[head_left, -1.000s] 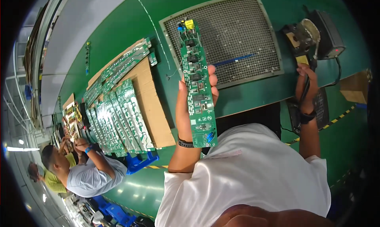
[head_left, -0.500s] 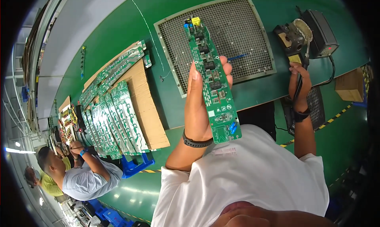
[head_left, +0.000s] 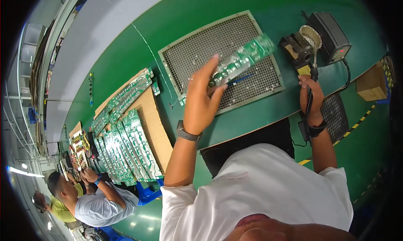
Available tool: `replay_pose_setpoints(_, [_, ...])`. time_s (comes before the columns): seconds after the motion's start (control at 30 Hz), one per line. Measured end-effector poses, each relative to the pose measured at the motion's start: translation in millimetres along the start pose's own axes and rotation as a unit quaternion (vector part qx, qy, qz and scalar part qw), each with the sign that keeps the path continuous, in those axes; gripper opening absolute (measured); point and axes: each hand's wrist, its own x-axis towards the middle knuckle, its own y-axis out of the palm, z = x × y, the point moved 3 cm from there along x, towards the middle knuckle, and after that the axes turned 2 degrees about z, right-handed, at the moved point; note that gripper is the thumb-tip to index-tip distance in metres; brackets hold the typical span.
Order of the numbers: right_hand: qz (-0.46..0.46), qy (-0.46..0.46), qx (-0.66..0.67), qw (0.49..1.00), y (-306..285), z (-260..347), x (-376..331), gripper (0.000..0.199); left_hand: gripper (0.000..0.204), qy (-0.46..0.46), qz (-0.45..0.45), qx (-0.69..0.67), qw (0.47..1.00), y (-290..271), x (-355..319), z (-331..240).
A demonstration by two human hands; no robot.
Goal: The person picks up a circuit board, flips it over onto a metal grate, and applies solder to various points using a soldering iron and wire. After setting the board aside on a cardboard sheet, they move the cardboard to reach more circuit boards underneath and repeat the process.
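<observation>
Green board point(head_left: 243, 58) above mesh panel's rim point(head_left: 277, 73)

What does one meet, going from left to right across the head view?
Row of long green circuit boards → person's bare left hand → long green circuit board held in it → black tool stand → black box-shaped unit with red light → brown cardboard box.

No text can be read; the faint pinkish print point(head_left: 237, 176) on the shirt point(head_left: 277, 195) is too blurred to make out.
</observation>
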Motion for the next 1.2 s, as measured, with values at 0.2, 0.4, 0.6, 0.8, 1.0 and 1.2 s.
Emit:
replay_pose_setpoints(0.2, [0.023,0.014,0.008,1.000,1.4,-4.4,-2.6,0.015,0.067,0.123,0.067,0.185,0.973,15.7,6.1,19.2])
replay_pose_setpoints(0.4, [0.027,0.025,0.003,0.999,-0.5,-4.8,-5.5,0.012,0.065,0.129,0.082,0.212,0.965,6.3,6.6,21.7])
replay_pose_setpoints(0.6, [0.037,0.048,0.009,0.998,-5.0,-12.6,-11.0,0.011,0.061,0.123,0.080,0.239,0.960,7.0,-1.9,10.2])
replay_pose_setpoints(0.8, [0.047,0.071,0.002,0.996,3.3,-8.4,-8.3,0.016,0.054,0.081,-0.062,0.277,0.955,-31.8,-30.4,11.4])
replay_pose_setpoints(1.0, [0.034,0.155,0.027,0.987,-14.8,-42.4,-30.2,0.017,0.026,-0.058,-0.198,0.412,0.888,-70.4,-65.3,44.9])
replay_pose_setpoints(1.2, [0.061,0.187,0.046,0.979,-4.3,-40.4,-25.0,0.020,0.014,-0.081,-0.199,0.480,0.850,-71.7,-86.1,50.3])
